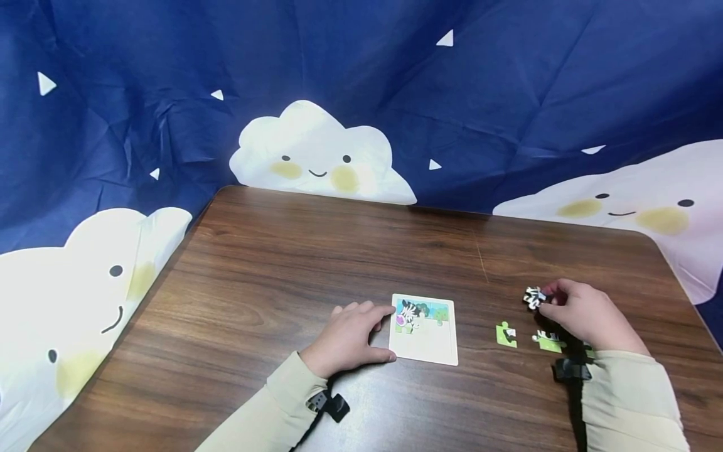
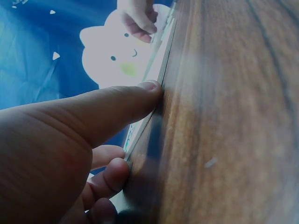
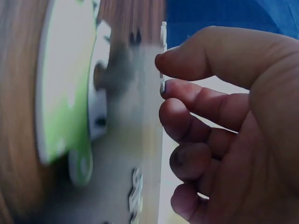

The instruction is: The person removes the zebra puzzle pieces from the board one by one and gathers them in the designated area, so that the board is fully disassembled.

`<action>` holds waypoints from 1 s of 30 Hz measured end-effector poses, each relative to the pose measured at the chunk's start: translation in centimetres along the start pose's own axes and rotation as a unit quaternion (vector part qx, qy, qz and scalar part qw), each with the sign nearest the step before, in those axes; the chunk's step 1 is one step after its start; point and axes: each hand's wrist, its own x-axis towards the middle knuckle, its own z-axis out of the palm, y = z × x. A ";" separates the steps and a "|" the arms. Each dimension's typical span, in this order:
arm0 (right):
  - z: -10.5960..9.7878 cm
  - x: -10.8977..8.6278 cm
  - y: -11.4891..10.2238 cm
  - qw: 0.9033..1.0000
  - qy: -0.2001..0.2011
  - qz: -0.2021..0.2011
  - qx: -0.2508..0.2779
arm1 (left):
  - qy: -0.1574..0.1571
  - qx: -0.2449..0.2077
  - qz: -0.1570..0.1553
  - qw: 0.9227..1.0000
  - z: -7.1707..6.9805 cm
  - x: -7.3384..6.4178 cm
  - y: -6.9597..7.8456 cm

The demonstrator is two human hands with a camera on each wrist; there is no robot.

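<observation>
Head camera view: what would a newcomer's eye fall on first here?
Probably the smiling white cloud at the middle of the blue backdrop, behind the table. Nearer, the partly filled zebra puzzle board stands out, with the left hand at its left edge. To the board's right, the right hand pinches a black-and-white puzzle piece.

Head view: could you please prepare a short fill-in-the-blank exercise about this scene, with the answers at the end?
The right hand pinches the striped puzzle piece between forefinger and ____.
The left hand touches the square puzzle board at its ____ edge.
The dark blue backdrop shows smiling white ____.
Missing words: thumb; left; clouds.
</observation>
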 end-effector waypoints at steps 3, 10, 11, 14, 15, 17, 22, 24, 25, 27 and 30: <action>0.3 0.1 -1.0 1.000 0.009 -0.013 0.006 | 0.001 -0.001 0.000 1.000 0.1 0.0 0.0; 1.4 0.3 -4.1 0.998 0.005 -0.048 0.047 | 0.000 0.002 0.000 1.000 0.0 0.0 0.0; 1.6 0.3 -4.6 0.997 0.003 -0.052 0.052 | 0.000 0.003 0.000 1.000 0.0 0.0 0.0; 2.1 0.3 -6.0 0.996 -0.006 -0.062 0.063 | -0.001 0.003 -0.001 1.000 0.0 0.0 0.0; 2.2 0.3 -6.5 0.996 -0.009 -0.065 0.065 | -0.001 0.002 -0.001 1.000 0.0 0.0 0.1; 2.6 0.3 -7.4 0.995 -0.010 -0.074 0.064 | -0.003 0.000 -0.003 1.000 -0.1 0.0 0.1; 3.5 0.0 -9.4 0.993 -0.003 -0.103 0.057 | -0.004 -0.002 -0.004 1.000 -0.1 0.0 0.1; 3.9 -0.1 -10.0 0.992 0.002 -0.116 0.052 | -0.005 -0.002 -0.004 1.000 -0.1 0.0 0.1; 4.1 -0.1 -10.3 0.991 0.005 -0.122 0.047 | -0.006 -0.002 -0.005 1.000 -0.1 0.0 0.1; 4.4 -0.2 -10.9 0.990 0.010 -0.135 0.041 | -0.006 -0.003 -0.005 1.000 -0.1 0.0 0.1; 5.0 -0.4 -11.7 0.988 0.012 -0.148 0.031 | -0.006 -0.002 -0.004 1.000 -0.1 0.0 0.1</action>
